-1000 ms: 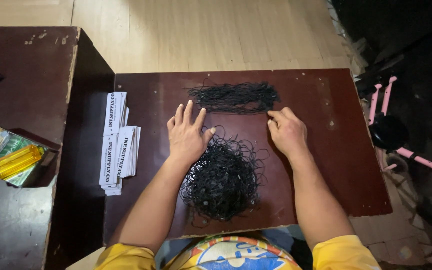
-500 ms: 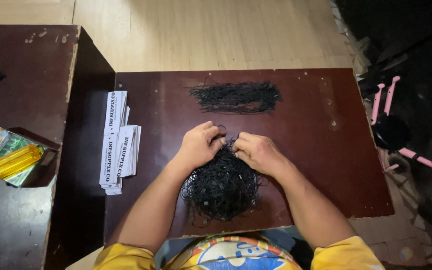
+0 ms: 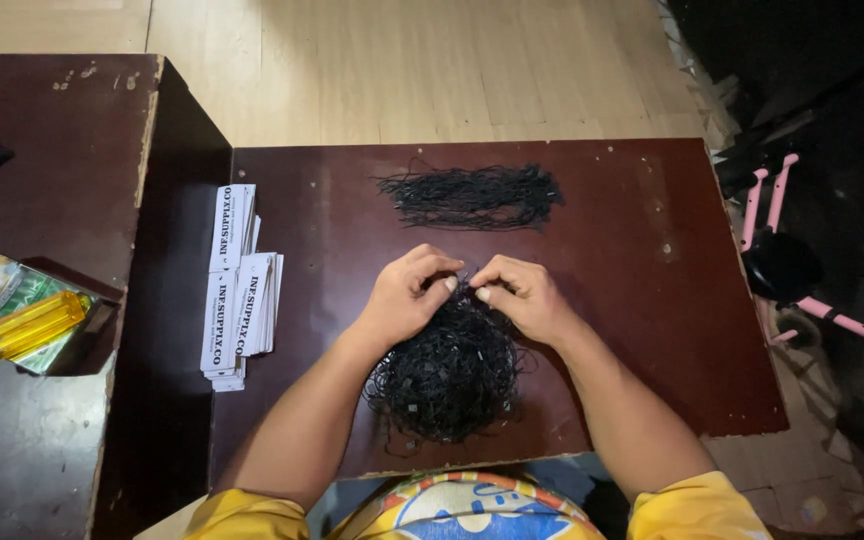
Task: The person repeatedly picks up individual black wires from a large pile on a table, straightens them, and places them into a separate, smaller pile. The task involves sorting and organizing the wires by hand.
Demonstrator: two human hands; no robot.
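Right now your left hand (image 3: 407, 300) and right hand (image 3: 520, 298) meet at the far edge of the tangled heap of black strings (image 3: 449, 372), thumbs and forefingers pinched together on what looks like one or a few strands, though the dim light makes it hard to tell how many. The heap sits on the near middle of the dark wooden table (image 3: 652, 300), close to its near edge. If you pull upward from this pinch, neighbouring loops may ride along, since the strands cross one another thickly, and the small tabs on them could snag. A hard tug might tighten a knot rather than free a strand. The heap could also slide toward you and spill off the near edge. The straightened bundle of strings (image 3: 472, 195) lies at the far side, well apart, and the stacks of white paper tags (image 3: 237, 280) lie to the left; a wide sweep of your left forearm could scatter those.
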